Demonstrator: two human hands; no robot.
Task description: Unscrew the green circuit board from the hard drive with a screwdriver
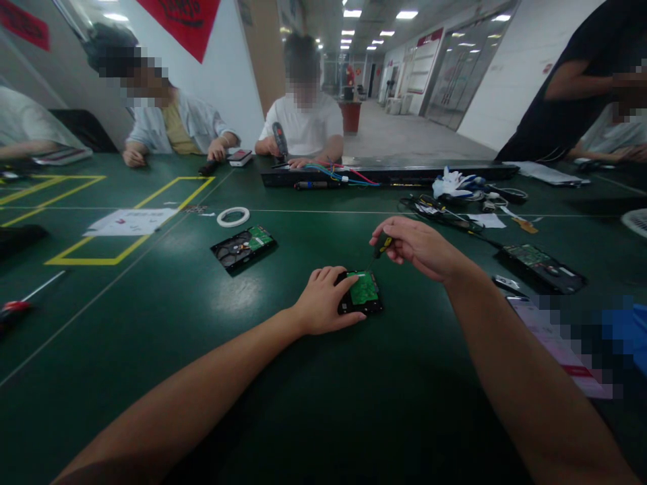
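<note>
A small hard drive (364, 289) with a green circuit board facing up lies on the green table in front of me. My left hand (326, 300) grips its left side, thumb along the near edge and fingers over the far left corner. In my right hand (412, 246) is a screwdriver (383, 248) with a black and yellow handle, pinched in the fingers. Its thin shaft slants down to the far edge of the circuit board; whether the tip sits in a screw is too small to tell.
Another hard drive (245, 248) lies to the left, near a white tape roll (233, 216). A third drive (543, 266) is at right. A red-handled screwdriver (30, 306) lies far left. Across the table, a person holds a power screwdriver (280, 140) beside a long black housing (394, 176).
</note>
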